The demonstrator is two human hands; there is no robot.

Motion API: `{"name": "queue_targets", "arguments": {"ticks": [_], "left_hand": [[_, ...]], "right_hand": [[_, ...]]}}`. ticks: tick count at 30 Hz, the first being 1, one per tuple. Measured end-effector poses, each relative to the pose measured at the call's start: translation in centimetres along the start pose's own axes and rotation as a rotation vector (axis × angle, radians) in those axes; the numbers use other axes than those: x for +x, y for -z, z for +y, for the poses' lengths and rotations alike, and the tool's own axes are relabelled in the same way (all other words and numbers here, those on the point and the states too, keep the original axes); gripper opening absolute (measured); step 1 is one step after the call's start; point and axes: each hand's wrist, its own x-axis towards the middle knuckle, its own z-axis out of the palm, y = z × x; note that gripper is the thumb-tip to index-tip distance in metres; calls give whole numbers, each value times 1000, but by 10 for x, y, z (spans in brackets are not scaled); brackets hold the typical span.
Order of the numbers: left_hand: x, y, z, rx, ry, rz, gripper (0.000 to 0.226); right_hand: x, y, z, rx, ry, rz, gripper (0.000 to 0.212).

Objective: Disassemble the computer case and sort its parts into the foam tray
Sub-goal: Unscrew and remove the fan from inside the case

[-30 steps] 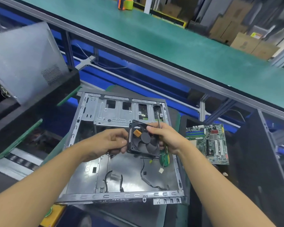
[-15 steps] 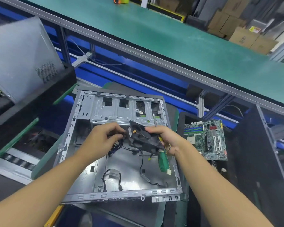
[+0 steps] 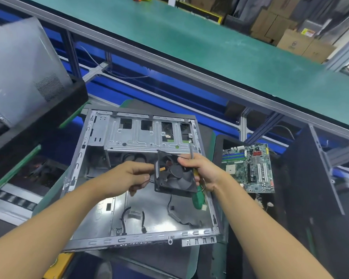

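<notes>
over the open case [image 3: 149, 220], right hand [image 3: 201, 172] grips fan [image 3: 175, 175] plus screwdriver [image 3: 197, 199] and left hand [image 3: 127, 176] pinches the fan's left edge, so that crowded grip could drop one or its wire [image 3: 204, 206] might snag.

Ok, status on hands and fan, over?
Right hand grips black square plastic fan plus green-handled screwdriver. Left hand pinches fan's left edge. Fan above open grey metal case; nothing blocking.

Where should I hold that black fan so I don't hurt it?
Hold the fan by its square outer frame, coming in from the sides, fingers on opposite edges. The frame looks stiff and flat-edged; the blades in the middle are thin and exposed. The right hand grips its right side that way.
</notes>
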Motion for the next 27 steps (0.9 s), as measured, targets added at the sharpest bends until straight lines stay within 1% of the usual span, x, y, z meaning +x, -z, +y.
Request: {"name": "queue_targets", "arguments": {"ticks": [1,3,5,6,7,9,10,12,13,17,20,21,22,24,25,27], "left_hand": [[0,-2,0,-20,-9,11,32],[2,-7,-1,-90,-21,53,27],[4,-9,-3,-231,-9,64,16],[6,-10,-3,-322,1,37,15],[7,-10,-4,-406,14,-3,24],[9,-11,-6,-524,38,-52,50],[10,-11,-8,-551,35,-57,59],[11,-12,-10,-566,26,-65,69],[11,-13,-11,-575,24,-68,70],[12,-13,-14,-642,2,-55,58],[13,-12,-15,-588,6,4,69],[13,-11,-14,-568,4,31,68],[14,-10,-14,-549,-4,56,63],[15,-10,-13,-514,-25,112,41],[15,-10,-13,-500,-36,142,31],[17,-11,-14,-469,-61,194,19]], "right_hand": [[-1,-1,0,3,-7,-3,16],[-2,-3,-1,35,-10,-10,11],[-3,-4,-3,35,-7,-3,5],[-4,-4,-4,22,-3,-6,5],[-5,-4,-5,13,4,-12,6],[-6,-5,-6,1,19,-25,11],[-7,-6,-7,-15,23,-24,11],[-6,-7,-8,-70,19,-15,6],[-5,-7,-8,-96,16,-14,8],[-2,-10,-11,-149,28,9,17],[-2,-10,-13,-171,32,33,17],[-3,-10,-13,-167,34,31,17],[-3,-9,-14,-160,34,33,17],[-3,-10,-14,-146,36,42,15],[-3,-11,-14,-142,41,46,13],[-3,-12,-13,-137,52,48,4]]}}
